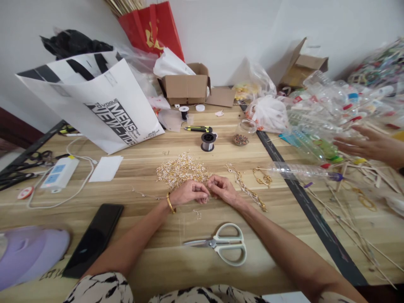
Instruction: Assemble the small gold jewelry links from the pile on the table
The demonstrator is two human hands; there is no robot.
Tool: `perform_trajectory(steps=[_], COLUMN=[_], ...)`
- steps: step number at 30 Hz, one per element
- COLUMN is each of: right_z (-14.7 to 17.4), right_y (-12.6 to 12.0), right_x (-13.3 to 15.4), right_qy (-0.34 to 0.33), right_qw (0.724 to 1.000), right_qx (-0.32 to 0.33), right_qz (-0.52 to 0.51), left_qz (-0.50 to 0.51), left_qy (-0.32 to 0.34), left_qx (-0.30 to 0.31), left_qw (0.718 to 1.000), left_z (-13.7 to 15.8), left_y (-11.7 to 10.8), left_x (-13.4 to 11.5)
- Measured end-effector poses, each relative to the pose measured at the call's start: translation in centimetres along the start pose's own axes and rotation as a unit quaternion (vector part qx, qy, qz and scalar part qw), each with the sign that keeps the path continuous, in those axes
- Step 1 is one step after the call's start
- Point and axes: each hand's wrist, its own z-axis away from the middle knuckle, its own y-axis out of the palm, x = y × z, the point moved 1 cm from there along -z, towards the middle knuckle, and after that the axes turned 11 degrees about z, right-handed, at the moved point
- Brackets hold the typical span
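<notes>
My left hand (190,192) and my right hand (222,188) meet above the wooden table, fingertips almost touching. Both are closed in a pinch. Tiny clear beads on what looks like thin wire show under my left fingertips; whatever the right fingers pinch is too small to make out. Just beyond the hands lies a heap of gold and clear beads (179,168). A thin beaded strand (147,195) trails beside my left wrist, and a short beaded piece (197,214) rests below the hands. Nearer me are white-handled scissors (229,244). Bead chains (244,187) lie right of my right hand.
Beyond the heap stand a wire spool (208,142), a utility knife (198,128) and a bead dish (240,139). A phone (94,240), power strip (59,173) and white paper bag (97,101) are left. Another person's hand (368,143) is among plastic bottles (315,130) at right.
</notes>
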Motion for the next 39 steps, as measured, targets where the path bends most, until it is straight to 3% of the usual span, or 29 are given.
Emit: perform_trajectory(steps=[8, 19, 22, 27, 32, 39], right_z=[0.0, 0.0, 0.0, 0.1, 0.0, 0.0], right_y=[0.0, 0.0, 0.0, 0.0, 0.0, -0.1], right_x=[0.0, 0.0, 0.1, 0.0, -0.1, 0.0], right_qy=[-0.007, -0.001, -0.005, 0.001, -0.003, -0.006], right_qw=[1.0, 1.0, 1.0, 1.0, 1.0, 1.0], right_qx=[0.003, -0.001, -0.011, 0.001, -0.002, -0.006], right_qz=[-0.004, 0.001, 0.01, 0.0, 0.008, 0.027], left_qz=[0.0, -0.166, -0.265, -0.443, -0.507, -0.559], left_qy=[0.016, 0.08, 0.095, 0.148, 0.159, 0.148], left_qx=[0.019, 0.004, 0.002, 0.003, 0.014, 0.02], left_qw=[1.0, 0.983, 0.959, 0.884, 0.847, 0.815], left_z=[0.1, 0.5, 0.5, 0.7, 0.9, 0.8], left_y=[0.1, 1.7, 2.3, 2.8, 2.8, 2.4], left_x=[-0.2, -0.3, -0.2, -0.5, -0.4, 0.1])
